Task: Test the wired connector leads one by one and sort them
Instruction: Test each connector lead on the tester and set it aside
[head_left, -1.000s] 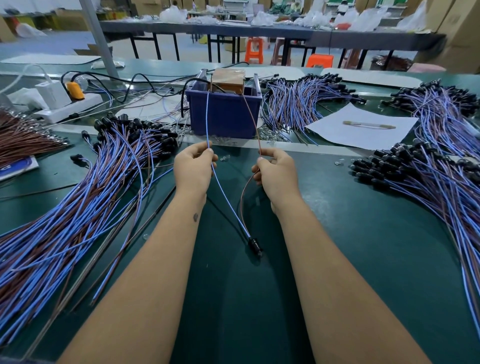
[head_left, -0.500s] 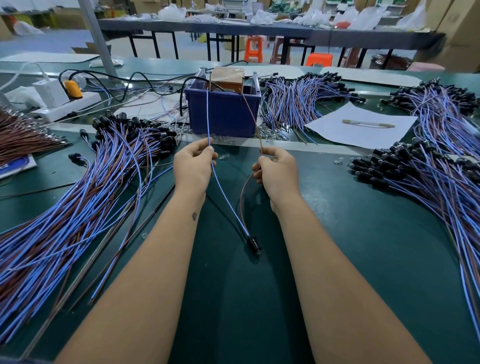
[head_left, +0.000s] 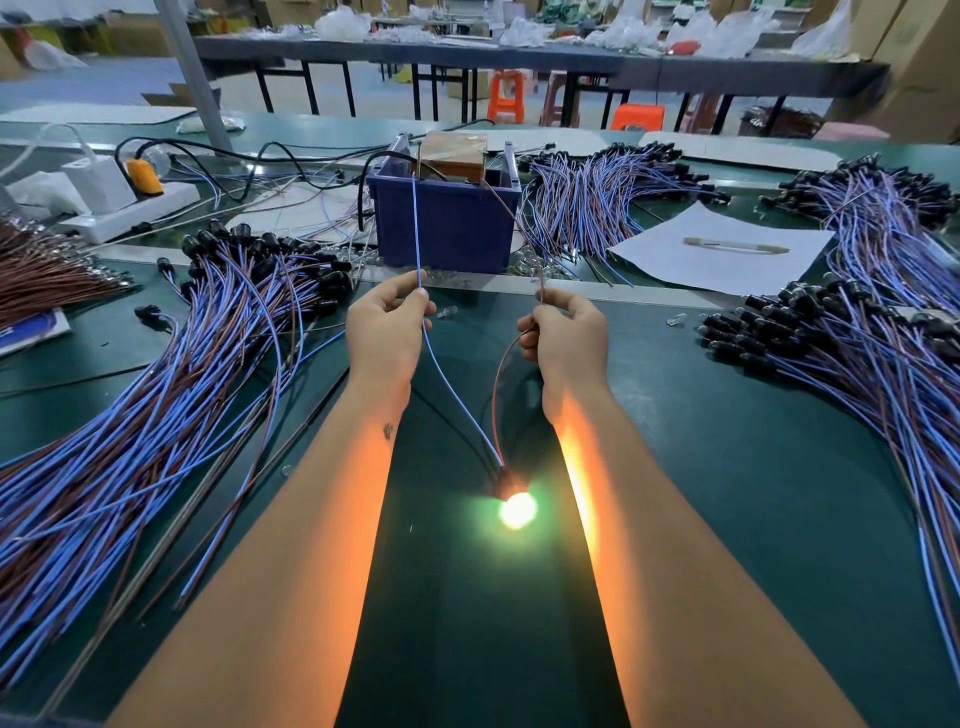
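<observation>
Here the left hand (head_left: 384, 332) pinches the blue wire (head_left: 452, 395) between thumb and fingers, and the right hand (head_left: 566, 338) pinches the brown wire (head_left: 497, 384) the same way. Both wires run up from the hands to the blue bin (head_left: 447, 228), each touching a metal post at its rim. Nearer than the bin, the wires meet at a black connector (head_left: 505, 478) on the table (head_left: 727, 467), its lamp (head_left: 518, 510) glowing bright between the forearms. Lead piles lie left (head_left: 156, 389), right (head_left: 857, 364) and behind-right (head_left: 597, 202) of the bin; bare table surrounds the lamp.
</observation>
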